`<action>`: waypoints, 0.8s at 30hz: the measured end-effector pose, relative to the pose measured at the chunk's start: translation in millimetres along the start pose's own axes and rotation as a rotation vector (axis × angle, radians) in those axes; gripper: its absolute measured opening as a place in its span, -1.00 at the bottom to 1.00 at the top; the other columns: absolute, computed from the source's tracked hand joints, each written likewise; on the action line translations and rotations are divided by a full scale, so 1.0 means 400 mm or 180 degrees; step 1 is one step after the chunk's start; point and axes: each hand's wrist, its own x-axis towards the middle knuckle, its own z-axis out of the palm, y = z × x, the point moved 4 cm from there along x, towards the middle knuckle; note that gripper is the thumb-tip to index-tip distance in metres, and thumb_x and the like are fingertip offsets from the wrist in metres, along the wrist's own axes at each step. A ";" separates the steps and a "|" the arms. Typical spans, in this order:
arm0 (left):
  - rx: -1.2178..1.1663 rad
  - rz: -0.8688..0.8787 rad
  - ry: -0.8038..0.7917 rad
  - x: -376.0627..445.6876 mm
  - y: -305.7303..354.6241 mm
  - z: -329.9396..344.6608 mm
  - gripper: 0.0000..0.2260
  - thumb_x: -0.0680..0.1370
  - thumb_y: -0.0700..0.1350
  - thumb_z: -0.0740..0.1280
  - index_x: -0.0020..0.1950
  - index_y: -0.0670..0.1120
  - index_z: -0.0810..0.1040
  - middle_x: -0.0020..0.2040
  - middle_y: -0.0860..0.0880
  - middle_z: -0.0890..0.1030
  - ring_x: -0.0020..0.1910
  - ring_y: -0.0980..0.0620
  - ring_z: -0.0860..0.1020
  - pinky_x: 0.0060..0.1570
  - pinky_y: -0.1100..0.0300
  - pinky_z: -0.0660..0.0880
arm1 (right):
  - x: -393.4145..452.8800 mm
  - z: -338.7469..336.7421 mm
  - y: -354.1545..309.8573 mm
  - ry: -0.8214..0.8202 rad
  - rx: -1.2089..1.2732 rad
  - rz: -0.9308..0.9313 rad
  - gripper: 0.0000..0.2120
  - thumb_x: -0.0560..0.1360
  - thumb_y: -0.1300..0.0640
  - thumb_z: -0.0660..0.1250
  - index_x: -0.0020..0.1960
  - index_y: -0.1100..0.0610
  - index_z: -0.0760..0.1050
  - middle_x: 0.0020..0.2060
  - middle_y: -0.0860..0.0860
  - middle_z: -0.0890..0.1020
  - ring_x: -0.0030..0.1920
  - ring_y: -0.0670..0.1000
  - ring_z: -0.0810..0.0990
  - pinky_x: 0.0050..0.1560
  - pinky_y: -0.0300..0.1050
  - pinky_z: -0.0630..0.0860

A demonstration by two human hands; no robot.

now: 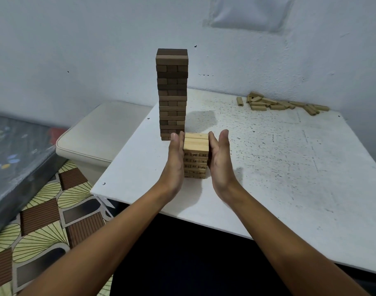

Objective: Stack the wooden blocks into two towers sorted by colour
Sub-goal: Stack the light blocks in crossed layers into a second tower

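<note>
**Both hands square up the light tower**

The left hand and the right hand stand flat, fingers straight, one against each side of the light tower. The palms seem to press its left and right faces, though actual contact is hard to confirm from this angle. The light tower is short, with printed numbers on the block ends, and stands near the table's front-left part. Just beyond it, at 11 o'clock, rises the dark tower, much taller and upright, its base near the left fingertips. A loose pile of light blocks lies well apart at 2 o'clock, by the wall. Off the table at 9 o'clock is a cream cushioned stool, on patterned floor.
</note>
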 end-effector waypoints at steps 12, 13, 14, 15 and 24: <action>-0.0167 -0.0166 0.0110 0.000 -0.006 -0.002 -0.09 0.38 0.51 -0.06 0.60 0.00 0.08 0.55 0.04 0.27 0.49 0.19 0.26 0.52 0.13 0.17 | 0.006 -0.002 0.014 0.0080 -0.0078 0.0013 -0.43 0.65 -0.16 -0.23 -0.10 -0.06 0.53 -0.19 -0.20 0.70 -0.13 -0.26 0.66 -0.19 -0.43 0.51; -0.0146 -0.0116 0.0104 -0.001 -0.008 -0.002 -0.18 0.44 0.50 -0.09 0.56 0.05 0.16 0.52 0.05 0.32 0.45 0.24 0.31 0.46 0.25 0.25 | 0.005 -0.003 0.014 0.0069 -0.0083 0.0009 -0.43 0.66 -0.15 -0.23 -0.12 -0.06 0.53 -0.20 -0.21 0.69 -0.14 -0.27 0.66 -0.20 -0.43 0.50; -0.0081 -0.0087 0.0096 -0.002 -0.006 -0.001 -0.30 0.49 0.47 -0.12 0.50 0.11 0.21 0.48 0.07 0.37 0.40 0.30 0.36 0.35 0.38 0.32 | 0.006 -0.004 0.016 0.0065 -0.0083 0.0010 -0.43 0.66 -0.15 -0.23 -0.12 -0.06 0.52 -0.21 -0.23 0.69 -0.15 -0.28 0.65 -0.20 -0.44 0.50; -0.0044 -0.0089 0.0077 -0.004 -0.002 0.002 -0.36 0.51 0.44 -0.15 0.47 0.15 0.20 0.45 0.09 0.40 0.36 0.34 0.38 0.25 0.46 0.36 | 0.005 -0.003 0.016 0.0058 -0.0095 0.0014 -0.44 0.66 -0.15 -0.23 -0.12 -0.07 0.52 -0.22 -0.23 0.68 -0.15 -0.29 0.65 -0.20 -0.45 0.50; -0.0017 -0.0152 0.0125 -0.005 -0.001 -0.009 -0.35 0.49 0.40 -0.15 0.49 0.15 0.22 0.44 0.08 0.43 0.40 0.25 0.39 0.32 0.36 0.35 | 0.012 -0.011 0.029 0.0062 -0.0171 0.0052 -0.45 0.66 -0.15 -0.24 -0.09 -0.07 0.51 -0.25 -0.25 0.69 -0.17 -0.30 0.65 -0.23 -0.44 0.50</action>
